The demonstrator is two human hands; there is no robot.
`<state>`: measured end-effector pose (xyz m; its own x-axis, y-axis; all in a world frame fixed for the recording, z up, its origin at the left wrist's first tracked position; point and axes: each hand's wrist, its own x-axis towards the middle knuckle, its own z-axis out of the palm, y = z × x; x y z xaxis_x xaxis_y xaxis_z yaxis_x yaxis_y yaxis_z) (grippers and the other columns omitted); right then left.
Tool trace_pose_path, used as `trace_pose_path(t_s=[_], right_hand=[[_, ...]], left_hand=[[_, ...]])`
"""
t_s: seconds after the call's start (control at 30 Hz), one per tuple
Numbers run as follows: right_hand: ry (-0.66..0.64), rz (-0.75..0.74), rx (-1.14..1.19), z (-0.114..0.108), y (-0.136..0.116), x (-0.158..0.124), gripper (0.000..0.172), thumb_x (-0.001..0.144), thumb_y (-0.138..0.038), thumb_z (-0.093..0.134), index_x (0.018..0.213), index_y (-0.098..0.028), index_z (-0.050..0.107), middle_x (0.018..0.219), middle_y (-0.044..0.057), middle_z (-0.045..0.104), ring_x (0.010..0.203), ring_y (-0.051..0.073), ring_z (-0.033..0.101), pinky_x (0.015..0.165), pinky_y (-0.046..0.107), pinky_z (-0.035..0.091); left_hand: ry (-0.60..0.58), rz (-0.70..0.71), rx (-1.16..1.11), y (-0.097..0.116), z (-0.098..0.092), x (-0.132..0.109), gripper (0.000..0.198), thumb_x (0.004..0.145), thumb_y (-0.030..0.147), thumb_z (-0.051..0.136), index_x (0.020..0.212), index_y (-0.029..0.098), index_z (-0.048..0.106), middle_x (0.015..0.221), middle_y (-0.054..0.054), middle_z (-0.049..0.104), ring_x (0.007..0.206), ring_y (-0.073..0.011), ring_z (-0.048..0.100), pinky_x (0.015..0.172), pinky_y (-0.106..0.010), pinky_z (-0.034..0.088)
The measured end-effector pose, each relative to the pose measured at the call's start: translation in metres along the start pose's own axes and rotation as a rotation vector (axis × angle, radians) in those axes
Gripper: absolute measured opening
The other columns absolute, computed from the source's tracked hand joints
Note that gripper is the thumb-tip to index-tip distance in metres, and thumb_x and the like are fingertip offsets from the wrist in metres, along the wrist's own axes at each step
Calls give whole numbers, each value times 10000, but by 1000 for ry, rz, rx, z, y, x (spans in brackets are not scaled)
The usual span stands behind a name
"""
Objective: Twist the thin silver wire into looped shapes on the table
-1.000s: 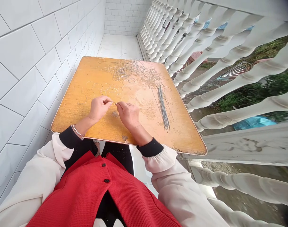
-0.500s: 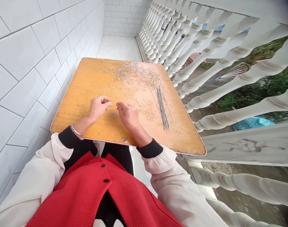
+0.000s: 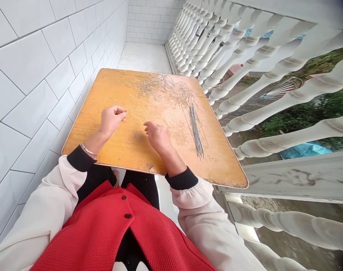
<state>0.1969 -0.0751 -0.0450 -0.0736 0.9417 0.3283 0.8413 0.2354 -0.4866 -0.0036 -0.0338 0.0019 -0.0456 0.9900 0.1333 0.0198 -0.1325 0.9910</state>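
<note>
My right hand (image 3: 159, 137) is closed in a pinch at the near middle of the table, on the end of a thin pale wire (image 3: 137, 118). This wire runs from its fingertips toward the left. My left hand (image 3: 111, 119) hovers a little apart, thumb and fingers pressed together; whether the wire reaches them I cannot make out. Just beyond both hands lie several curved pieces of thin wire (image 3: 141, 109). A bundle of straight grey wires (image 3: 196, 131) rests to the right of my right hand.
A loose tangle of thin wires (image 3: 163, 86) spreads over the far part of the wooden table (image 3: 84, 130). A white tiled wall (image 3: 30, 67) runs along the left. On the right stands a white balustrade (image 3: 261, 113), close to the table's edge.
My hands have moved apart, the left one up and left, the right one slightly right. More of the thin wire now shows between them.
</note>
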Motion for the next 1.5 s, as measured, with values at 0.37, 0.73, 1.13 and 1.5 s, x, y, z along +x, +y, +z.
trace_pose_path(t_s=[0.37, 0.73, 1.13, 1.5], right_hand=[[353, -261, -119, -2, -19, -2, 350, 1009, -363, 472, 1212, -173, 684, 1075, 144, 748, 969, 268, 656, 877, 402, 498], [137, -360, -119, -2, -12, 3, 333, 998, -203, 447, 1097, -184, 764, 812, 75, 767, 692, 191, 631, 691, 305, 449], [62, -364, -145, -8, -16, 1, 297, 986, -262, 517, 1153, -165, 742, 905, 109, 775, 810, 228, 675, 752, 332, 479], [126, -348, -89, 0, -22, 2, 322, 983, -200, 459, 993, -172, 780, 784, 75, 769, 706, 190, 679, 693, 291, 474]], left_hand=[[-44, 23, 60, -14, 6, -3, 60, 710, 92, 686, 712, 151, 681, 626, 19, 672, 581, -77, 611, 618, -207, 518], [-114, 46, 172, -17, 7, -7, 88, 704, 65, 676, 721, 148, 701, 642, 17, 689, 596, -98, 631, 662, -239, 547], [-144, 34, 265, -17, 6, -8, 73, 713, 76, 682, 708, 146, 703, 634, 3, 685, 599, -108, 631, 656, -248, 554], [-166, 39, 266, -14, 9, -13, 79, 713, 73, 696, 702, 151, 707, 654, -6, 696, 615, -114, 630, 671, -263, 564]])
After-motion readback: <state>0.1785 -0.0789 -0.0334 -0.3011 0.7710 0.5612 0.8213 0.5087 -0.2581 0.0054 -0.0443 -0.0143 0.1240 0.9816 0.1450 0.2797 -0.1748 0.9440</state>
